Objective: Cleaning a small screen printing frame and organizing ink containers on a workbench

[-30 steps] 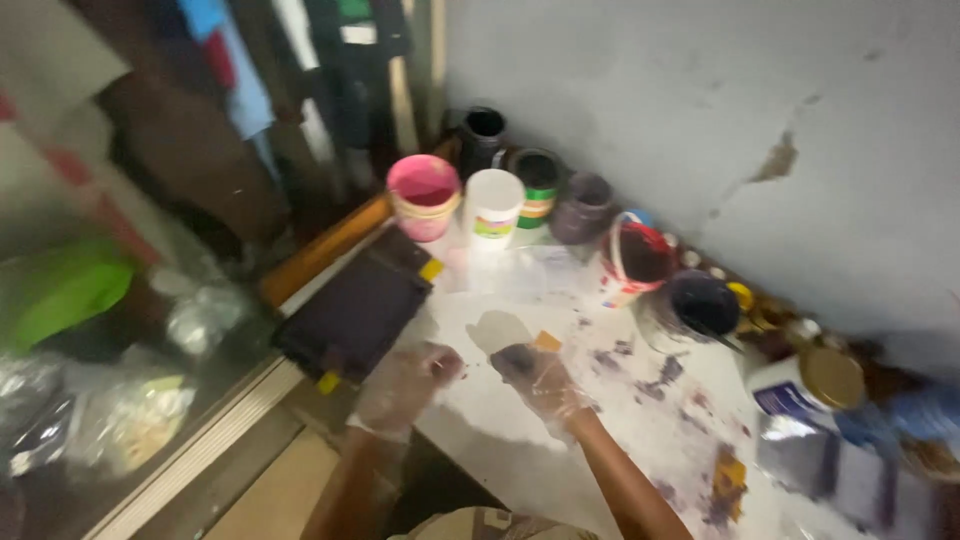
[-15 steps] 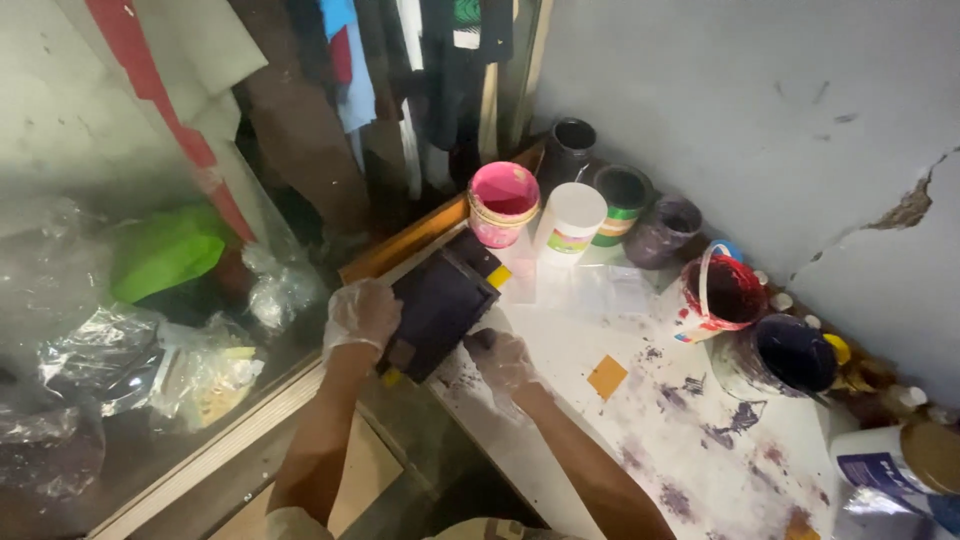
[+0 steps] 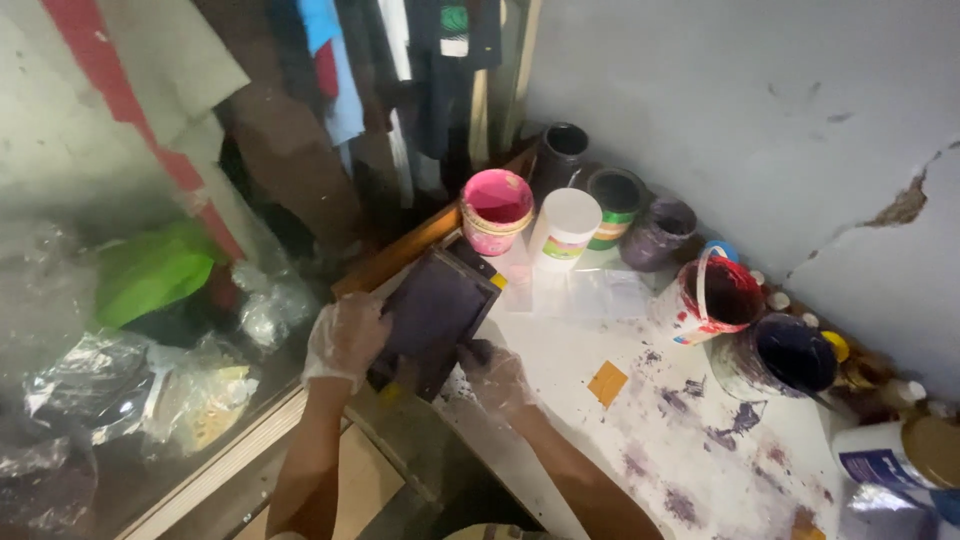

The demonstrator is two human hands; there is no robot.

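Dark framed printing screen [image 3: 437, 312] at frame centre sits clamped between my gloved left hand [image 3: 345, 340] and right hand [image 3: 497, 377], fingers closed on opposite edges, steadying it over the stained table [image 3: 640, 440].

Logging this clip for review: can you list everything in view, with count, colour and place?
Dark frame: one, dark purple, table's left edge, held by both hands.
Table: one, white with purple stains.
Pink tub: one, behind the frame.
White tub: one, lidded, beside the pink one.
Dark pots: several, along the wall.
Red-stained bucket: one, right of centre.
Orange square: one, on the table.
Green bag: one, far left.
Left hand: clear glove, on the frame's left side.
Right hand: clear glove, at its near corner.
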